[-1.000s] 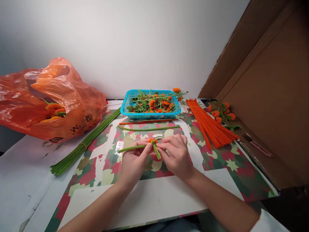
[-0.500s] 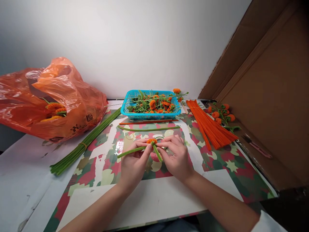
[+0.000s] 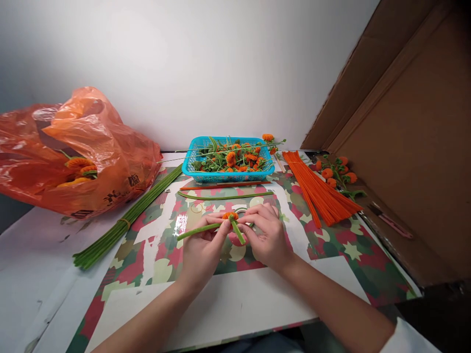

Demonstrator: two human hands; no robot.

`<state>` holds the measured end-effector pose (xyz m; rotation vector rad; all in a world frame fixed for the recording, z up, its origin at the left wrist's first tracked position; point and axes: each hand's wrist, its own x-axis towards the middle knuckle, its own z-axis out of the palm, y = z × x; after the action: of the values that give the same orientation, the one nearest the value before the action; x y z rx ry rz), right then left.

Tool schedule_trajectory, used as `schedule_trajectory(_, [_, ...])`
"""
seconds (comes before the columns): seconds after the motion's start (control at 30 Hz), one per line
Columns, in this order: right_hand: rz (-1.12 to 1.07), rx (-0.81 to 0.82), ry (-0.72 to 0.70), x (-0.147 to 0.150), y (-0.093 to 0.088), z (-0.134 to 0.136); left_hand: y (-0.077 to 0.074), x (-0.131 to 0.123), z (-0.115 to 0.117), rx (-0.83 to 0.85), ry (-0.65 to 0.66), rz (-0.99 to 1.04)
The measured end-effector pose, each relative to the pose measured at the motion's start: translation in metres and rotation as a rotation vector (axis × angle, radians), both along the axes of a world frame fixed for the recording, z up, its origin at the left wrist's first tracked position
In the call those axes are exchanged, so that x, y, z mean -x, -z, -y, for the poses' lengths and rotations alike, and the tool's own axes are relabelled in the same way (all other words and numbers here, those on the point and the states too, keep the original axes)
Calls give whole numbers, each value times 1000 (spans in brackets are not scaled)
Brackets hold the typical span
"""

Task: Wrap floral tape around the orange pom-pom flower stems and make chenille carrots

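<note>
Low over the middle of the table, my left hand [image 3: 202,250] pinches a small orange pipe-cleaner flower [image 3: 230,215] at its green base, thumb on the near side. From that base one green pipe cleaner [image 3: 196,231] sticks out to the left across my fingers, and a shorter green end [image 3: 238,234] points down toward me. On the right side, my right hand [image 3: 268,238] is closed, thumb and fingers pinching a green pipe-cleaner end beside the flower. Its fingertips partly hide that end. Beyond the hands lie a loose green pipe cleaner [image 3: 226,197] and a thin orange one [image 3: 224,186].
A blue basket [image 3: 228,178] of orange flowers stands at the back. Left are an orange plastic bag [image 3: 121,142] and a banded green pipe-cleaner bundle [image 3: 128,218]. Right are orange pipe cleaners [image 3: 320,191], more flowers [image 3: 327,173], a pink-handled tool [image 3: 395,225] and a cardboard wall [image 3: 405,147].
Both hands keep their pinch on the flower and its green pipe cleaner, with barely any finger movement. The whole view has shifted slightly.
</note>
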<state>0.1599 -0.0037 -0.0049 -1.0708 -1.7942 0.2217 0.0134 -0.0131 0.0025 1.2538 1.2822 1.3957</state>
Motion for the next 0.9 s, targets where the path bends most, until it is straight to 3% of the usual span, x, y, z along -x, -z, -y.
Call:
schedule_trajectory(0.13, [-54,34,11,4,-2,4,2,-2,2,-81,-25,-40])
schedule_trajectory(0.2, [-163,129,-16,8,-4,6,3,-1,4,-176,-39,-65])
schedule_trajectory(0.27, [-339,320,-82,12,-7,8,5,1,6,-302,-52,-134])
schedule_trajectory(0.37, [-649,768,-247,15,-10,9,7,5,7,-434,-59,-282])
schedule_trajectory(0.47, [-866,1150,-393,11,-11,7,7,6,5,-418,-19,-281])
schedule_trajectory(0.53, [-872,1234,-428,5,-12,5,6,4,1,-314,5,-171])
schedule_trajectory(0.6, [-793,1140,-367,-2,-14,2,5,3,-4,-112,28,-27])
schedule_trajectory(0.73, [-534,662,-93,-10,-17,-1,4,5,-12,270,141,231])
schedule_trajectory(0.9, [-323,425,-181,-6,-14,1,5,8,-14,351,313,373])
